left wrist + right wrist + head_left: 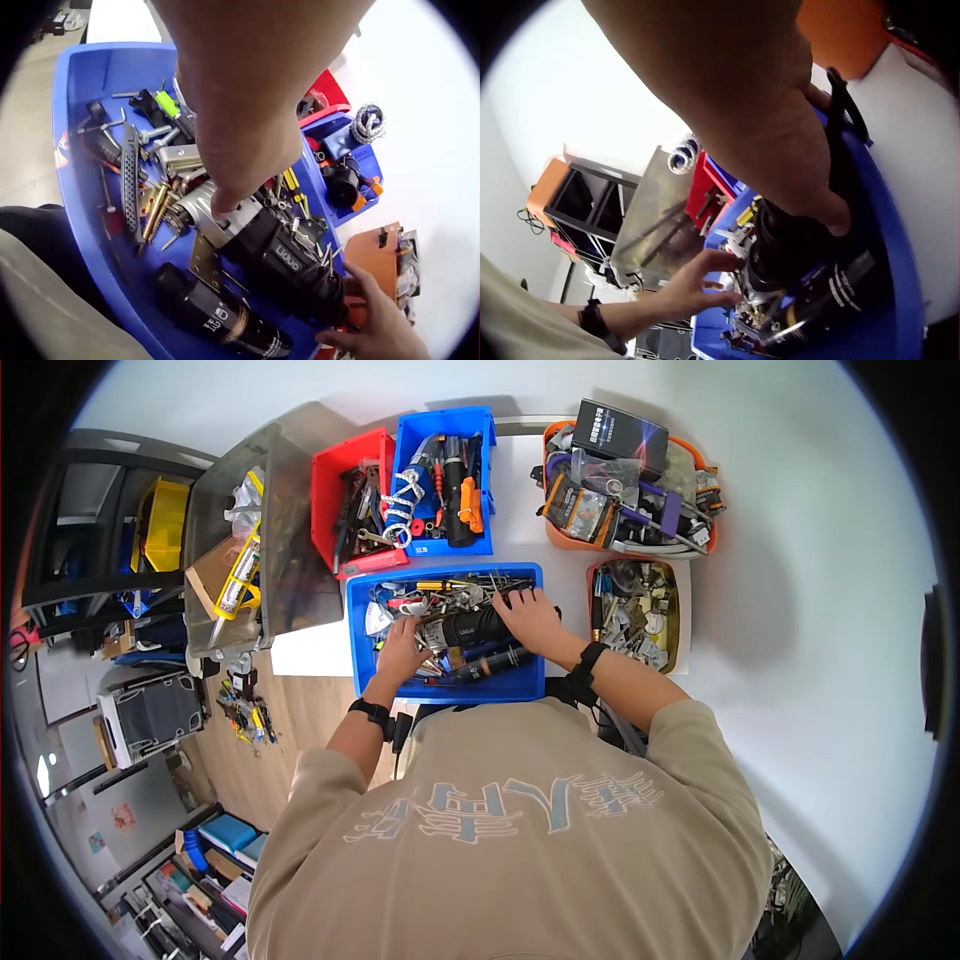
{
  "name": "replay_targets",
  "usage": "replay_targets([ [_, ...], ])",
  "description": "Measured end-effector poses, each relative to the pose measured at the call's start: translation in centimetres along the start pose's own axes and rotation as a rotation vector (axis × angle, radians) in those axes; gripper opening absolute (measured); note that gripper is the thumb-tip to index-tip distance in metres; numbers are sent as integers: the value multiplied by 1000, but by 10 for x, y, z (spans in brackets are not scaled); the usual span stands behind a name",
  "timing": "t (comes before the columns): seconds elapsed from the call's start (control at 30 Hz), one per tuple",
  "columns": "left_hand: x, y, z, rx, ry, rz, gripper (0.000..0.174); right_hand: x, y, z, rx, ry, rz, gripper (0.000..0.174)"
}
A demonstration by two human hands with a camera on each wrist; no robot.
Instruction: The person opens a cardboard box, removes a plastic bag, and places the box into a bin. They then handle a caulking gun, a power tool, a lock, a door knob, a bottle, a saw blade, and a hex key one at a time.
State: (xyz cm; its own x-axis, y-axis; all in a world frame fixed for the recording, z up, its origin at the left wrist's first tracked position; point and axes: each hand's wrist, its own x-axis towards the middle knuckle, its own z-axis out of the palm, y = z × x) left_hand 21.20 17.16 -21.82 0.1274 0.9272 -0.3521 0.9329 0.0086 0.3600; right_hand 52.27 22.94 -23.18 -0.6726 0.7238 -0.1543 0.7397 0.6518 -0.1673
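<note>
An angle grinder (pixel 475 627) with a black body and silver gear head lies across the blue bin (pixel 536 682), over loose hardware. My left hand (pixel 402 650) holds it by the silver head; in the left wrist view one digit presses on the metal. My right hand (pixel 530 622) grips the grinder's rear end, thumb on one side and fingers on the other, beside the bundled black cord. A black can (pixel 225 319) with white lettering lies along the near side of the bin. Bolts, a yellow-handled tool (pixel 432 586) and a perforated rasp (pixel 130 180) surround the grinder.
Behind stand a red bin (pixel 322 510) of tools and a blue bin (pixel 490 480) with rope and a black cylinder. An orange bin (pixel 560 538) and a small hardware tray (pixel 683 620) sit at right. At left is a grey translucent bin (pixel 300 580) with a yellow tube.
</note>
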Motion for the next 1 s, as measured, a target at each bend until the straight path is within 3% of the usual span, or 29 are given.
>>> replay_targets([
  [0.1,1,-7,2,-29,-7,4,73,8,1,14,-46,11,24,80],
  [0.17,1,-12,3,-16,-16,38,70,9,9,14,30,23,-56,80],
  [0.3,3,-17,1,-22,-20,98,63,7,10,-13,66,-53,-91,78],
  [0.37,3,-24,3,-35,-33,115,62,4,6,-31,105,-69,-107,59],
  [0.57,1,-38,-5,-101,-30,230,58,-14,9,-61,-10,40,-127,58],
  [0.67,-4,-39,-12,-135,-35,249,61,-30,4,-93,62,4,-64,59],
  [0.77,-9,-35,-24,-175,-20,273,69,-43,2,-114,205,-11,17,65],
  [0.83,-10,-32,-37,-406,-83,257,85,-49,1,-121,430,-3,130,73],
  [0.87,-11,-30,-44,-408,-81,261,85,-51,-3,-125,426,-3,131,73],
  [0.93,-14,-23,-66,-834,-246,171,100,-52,-14,-135,568,-79,298,75],
  [1.0,-17,-24,-90,-848,-273,194,108,-53,-24,-135,612,-92,330,77],
])
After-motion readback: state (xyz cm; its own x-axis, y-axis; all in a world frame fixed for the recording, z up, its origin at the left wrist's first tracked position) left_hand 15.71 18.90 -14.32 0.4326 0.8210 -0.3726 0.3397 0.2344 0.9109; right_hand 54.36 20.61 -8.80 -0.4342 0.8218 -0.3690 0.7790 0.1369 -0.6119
